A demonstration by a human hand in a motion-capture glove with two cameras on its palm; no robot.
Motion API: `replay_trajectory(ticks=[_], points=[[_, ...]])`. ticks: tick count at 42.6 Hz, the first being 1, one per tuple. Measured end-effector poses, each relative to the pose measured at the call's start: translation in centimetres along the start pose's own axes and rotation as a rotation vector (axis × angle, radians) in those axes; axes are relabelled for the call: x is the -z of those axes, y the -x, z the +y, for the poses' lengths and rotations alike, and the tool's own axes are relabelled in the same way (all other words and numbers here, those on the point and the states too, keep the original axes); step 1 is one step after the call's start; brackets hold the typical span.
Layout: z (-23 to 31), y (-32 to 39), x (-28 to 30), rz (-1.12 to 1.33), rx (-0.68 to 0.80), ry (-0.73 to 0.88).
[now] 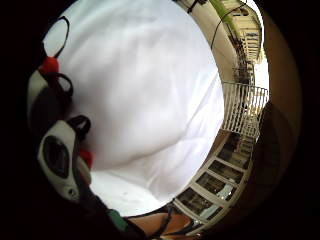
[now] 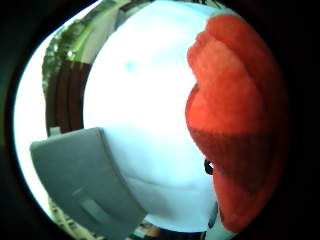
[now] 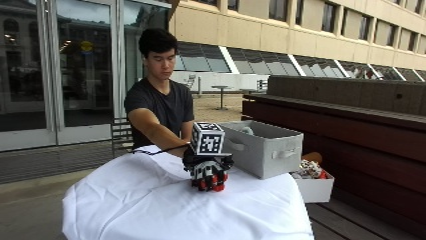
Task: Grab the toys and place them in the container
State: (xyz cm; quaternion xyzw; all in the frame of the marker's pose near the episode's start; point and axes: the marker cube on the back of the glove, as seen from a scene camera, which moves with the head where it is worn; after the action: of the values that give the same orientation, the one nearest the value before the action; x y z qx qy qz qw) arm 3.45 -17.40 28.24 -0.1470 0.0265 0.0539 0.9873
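In the outside view my gloved right hand (image 3: 208, 167) is near the middle of the white-covered table (image 3: 146, 200), fingers curled down around a red plush toy (image 3: 212, 185) that peeks out below them at the cloth. The same red plush toy (image 2: 235, 115) fills one side of the thumb side palm view, close to the palm. The grey fabric container (image 3: 266, 147) stands on the table just right of the hand, open at the top, with something pale inside it. The container's (image 2: 85, 180) handled wall also shows in the thumb side view.
A white box (image 3: 314, 189) holding several small toys (image 3: 308, 170) sits on the wooden bench to the right of the table. The white cloth (image 1: 145, 90) spreads wide under the hand. A railing (image 1: 245, 107) and building lie beyond.
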Motion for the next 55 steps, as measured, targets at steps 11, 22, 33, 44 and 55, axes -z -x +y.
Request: replay_trajectory(ticks=[11,22,33,44,55], points=[[1.3,-0.4,1.1,-0.022,0.021,-0.026],[7.1,0.3,11.2,-0.037,0.033,-0.136],[14.5,5.4,24.6,-0.083,0.116,-0.371],[20.4,14.4,27.8,-0.097,0.275,-0.43],[24.1,22.3,23.8,-0.082,0.369,-0.411]])
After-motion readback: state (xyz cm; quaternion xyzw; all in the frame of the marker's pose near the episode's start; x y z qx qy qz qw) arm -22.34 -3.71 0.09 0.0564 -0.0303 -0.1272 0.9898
